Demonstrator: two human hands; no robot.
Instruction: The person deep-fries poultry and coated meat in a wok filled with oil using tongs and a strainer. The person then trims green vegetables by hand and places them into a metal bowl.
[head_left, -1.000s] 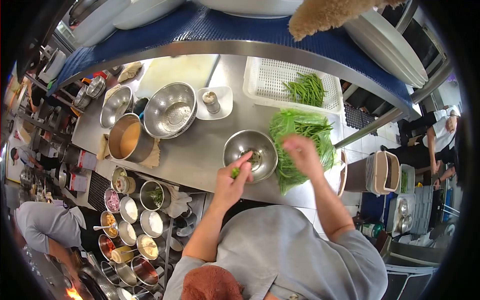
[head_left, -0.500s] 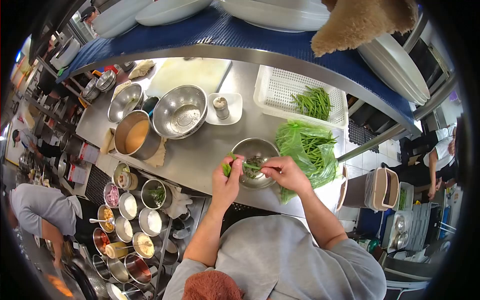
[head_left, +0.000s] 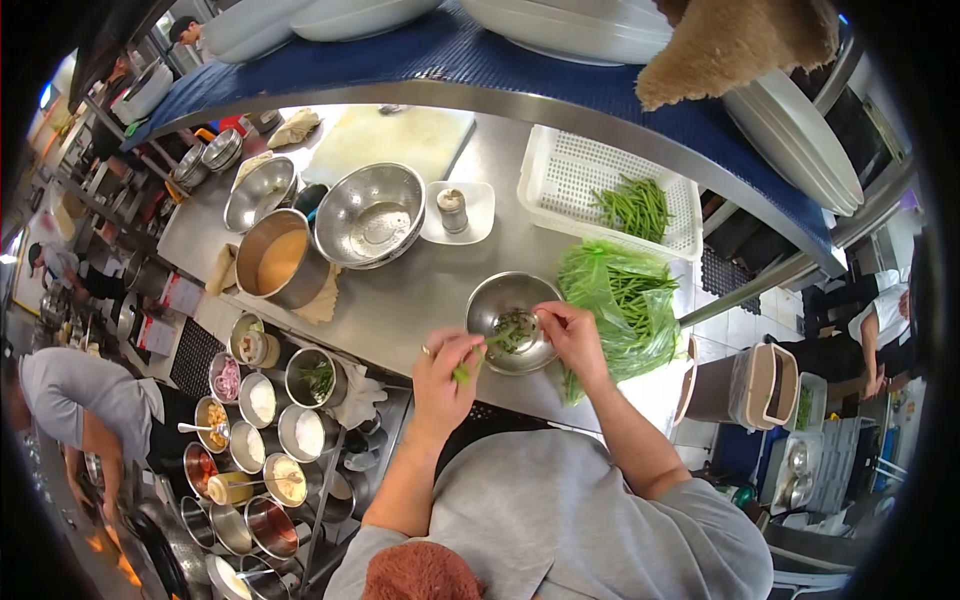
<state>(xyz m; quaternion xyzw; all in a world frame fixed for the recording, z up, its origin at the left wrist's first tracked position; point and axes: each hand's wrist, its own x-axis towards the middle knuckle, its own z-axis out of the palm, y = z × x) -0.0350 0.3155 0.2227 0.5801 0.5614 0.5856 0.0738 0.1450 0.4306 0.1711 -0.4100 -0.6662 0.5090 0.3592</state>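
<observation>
Green beans show in my left hand [head_left: 447,378], closed around them at the left side of a small steel bowl [head_left: 485,300]. Small dark green pieces [head_left: 513,328] lie inside that bowl. My right hand [head_left: 572,338] is pinched at the bowl's right rim; whatever its fingertips hold is too small to make out. Just right of the bowl lies an open green plastic bag [head_left: 598,345] full of long green beans [head_left: 637,290]. Behind it, more beans [head_left: 636,208] rest in a white perforated basket [head_left: 565,170].
A steel colander [head_left: 370,215], a pot of orange-brown liquid [head_left: 275,262] and a shaker on a white dish [head_left: 478,207] stand to the left. A blue-lined shelf [head_left: 420,68] crosses overhead. Ingredient tins [head_left: 303,430] sit lower left, near a person [head_left: 90,400].
Both hands came together over the bowl with a bean between them, then parted. My left hand is now slightly left of the bowl, my right hand at its right rim.
</observation>
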